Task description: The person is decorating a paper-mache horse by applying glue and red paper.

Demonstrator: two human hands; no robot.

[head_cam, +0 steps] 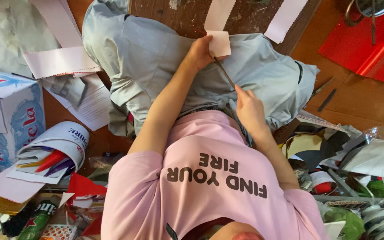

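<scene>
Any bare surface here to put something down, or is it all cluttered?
Bare patches: brown board right of the grey garment, below the red sheet; dark wood at the top between paper strips. Crowded: left side with the carton and papers, and the lower right scrap pile.

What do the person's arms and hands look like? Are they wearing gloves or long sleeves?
No gloves: the left hand and right hand are bare, with no rings or watch showing. Both forearms are uncovered. Short sleeves of a pink T-shirt with dark lettering cover only the upper arms.
</scene>
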